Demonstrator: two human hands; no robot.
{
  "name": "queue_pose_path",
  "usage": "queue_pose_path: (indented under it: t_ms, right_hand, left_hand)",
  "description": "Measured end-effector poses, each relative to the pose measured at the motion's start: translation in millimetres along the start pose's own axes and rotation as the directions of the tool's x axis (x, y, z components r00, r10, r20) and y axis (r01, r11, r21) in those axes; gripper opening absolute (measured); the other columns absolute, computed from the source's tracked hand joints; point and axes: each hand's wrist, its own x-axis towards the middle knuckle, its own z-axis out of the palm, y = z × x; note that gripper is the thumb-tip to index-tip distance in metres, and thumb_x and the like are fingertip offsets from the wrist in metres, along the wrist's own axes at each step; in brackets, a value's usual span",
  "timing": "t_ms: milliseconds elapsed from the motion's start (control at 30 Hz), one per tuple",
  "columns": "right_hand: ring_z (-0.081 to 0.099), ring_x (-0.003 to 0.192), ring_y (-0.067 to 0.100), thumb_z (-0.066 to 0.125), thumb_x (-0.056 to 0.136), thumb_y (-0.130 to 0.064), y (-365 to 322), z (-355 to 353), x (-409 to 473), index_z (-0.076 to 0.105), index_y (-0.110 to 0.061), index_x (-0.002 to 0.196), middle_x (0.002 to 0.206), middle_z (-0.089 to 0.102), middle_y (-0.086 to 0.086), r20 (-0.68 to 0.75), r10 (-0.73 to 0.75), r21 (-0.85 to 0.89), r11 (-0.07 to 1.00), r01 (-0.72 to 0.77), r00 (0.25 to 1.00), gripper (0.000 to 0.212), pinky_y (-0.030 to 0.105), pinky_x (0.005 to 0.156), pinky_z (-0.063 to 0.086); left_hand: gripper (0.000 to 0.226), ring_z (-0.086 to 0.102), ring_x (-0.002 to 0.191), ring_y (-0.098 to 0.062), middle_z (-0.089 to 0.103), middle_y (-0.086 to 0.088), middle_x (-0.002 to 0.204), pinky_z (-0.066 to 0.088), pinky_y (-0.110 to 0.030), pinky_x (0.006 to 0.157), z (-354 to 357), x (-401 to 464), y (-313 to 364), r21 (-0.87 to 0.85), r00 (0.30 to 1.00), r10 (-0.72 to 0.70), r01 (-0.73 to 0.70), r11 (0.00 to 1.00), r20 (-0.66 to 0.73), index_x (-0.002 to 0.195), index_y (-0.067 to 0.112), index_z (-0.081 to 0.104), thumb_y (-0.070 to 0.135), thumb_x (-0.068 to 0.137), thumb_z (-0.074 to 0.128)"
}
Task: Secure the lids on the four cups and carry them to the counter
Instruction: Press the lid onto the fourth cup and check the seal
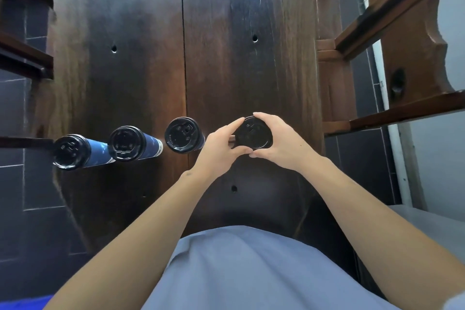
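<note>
Here, both hands working rightmost cup's lid [253, 136] on dark wooden surface [246, 58]: left hand [221, 145] and right hand [279, 145] fingers curling round rim from opposite sides, lid lying directly between them; three lidded cups [125, 143] standing leftward in row.

Both bare forearms extend forward from the torso and converge toward a common point ahead of the body, wrists held roughly level. The left hand [218, 145] is cupped with its fingers curled inward, thumb pointing toward the opposite hand and its tip almost meeting the other thumb. The right hand [278, 139] mirrors it, fingers arched over the far side and thumb closing along the near side, so that both hands form one closed ring.
</note>
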Motion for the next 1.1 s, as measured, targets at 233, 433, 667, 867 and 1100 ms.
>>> queue_pose_path:
  t_ms: [233, 433, 667, 867, 1100]
  right_hand:
    - [0.048, 0.133, 0.011, 0.093, 0.072, -0.037, -9, 14, 30, 0.036, -0.030, 0.154, 0.149, 0.049, -0.005, 0.022, -0.012, 0.017, 1.000, 0.012, 1.000, 0.100, 0.019, 0.102, 0.034]
    - [0.045, 0.129, 0.003, 0.089, 0.073, -0.043, -10, 14, 35, 0.033, -0.034, 0.154, 0.150, 0.046, -0.008, 0.084, 0.013, 0.059, 0.998, -0.018, 0.996, 0.098, 0.020, 0.105, 0.038]
    - [0.064, 0.106, 0.017, 0.047, 0.106, -0.044, -42, 23, 66, 0.060, -0.017, 0.127, 0.118, 0.067, 0.001, -0.265, 0.327, 0.188, 0.940, -0.284, 0.907, 0.036, 0.029, 0.082, 0.048]
    - [0.055, 0.075, 0.014, 0.027, 0.111, -0.043, -56, 47, 86, 0.054, -0.021, 0.091, 0.086, 0.060, -0.003, -0.335, 0.299, -0.074, 0.937, -0.342, 0.893, 0.041, 0.026, 0.057, 0.030]
    - [0.049, 0.064, 0.013, 0.023, 0.111, -0.042, -55, 58, 87, 0.052, -0.023, 0.081, 0.075, 0.055, -0.007, -0.443, 0.247, -0.197, 0.911, -0.362, 0.862, 0.047, 0.028, 0.056, 0.030]
  left_hand:
    - [0.077, 0.066, 0.127, -0.020, 0.063, -0.003, 0.146, 0.051, -0.037, 0.114, -18, 1, -9, 0.007, 0.996, -0.038, 0.039, 0.999, -0.081, 0.160, 0.020, 0.047, 0.010, 0.092, 0.083]
    - [0.078, 0.068, 0.122, -0.019, 0.064, -0.004, 0.142, 0.051, -0.042, 0.114, -18, 3, -13, -0.034, 0.992, -0.073, 0.069, 0.997, -0.103, 0.159, 0.018, 0.048, 0.005, 0.090, 0.082]
    - [0.080, 0.069, 0.123, -0.021, 0.061, -0.007, 0.146, 0.051, -0.043, 0.115, -19, 2, -13, -0.049, 0.990, -0.110, 0.106, 0.993, -0.090, 0.162, 0.018, 0.043, 0.007, 0.092, 0.081]
    - [0.080, 0.068, 0.124, -0.020, 0.060, -0.006, 0.146, 0.051, -0.041, 0.115, -22, 2, -11, -0.061, 0.990, -0.126, 0.122, 0.991, -0.065, 0.162, 0.019, 0.042, 0.009, 0.093, 0.081]
    - [0.077, 0.064, 0.130, -0.024, 0.060, -0.006, 0.148, 0.049, -0.045, 0.117, -23, 2, -9, -0.077, 0.988, -0.138, 0.133, 0.988, -0.064, 0.161, 0.018, 0.043, 0.008, 0.094, 0.080]
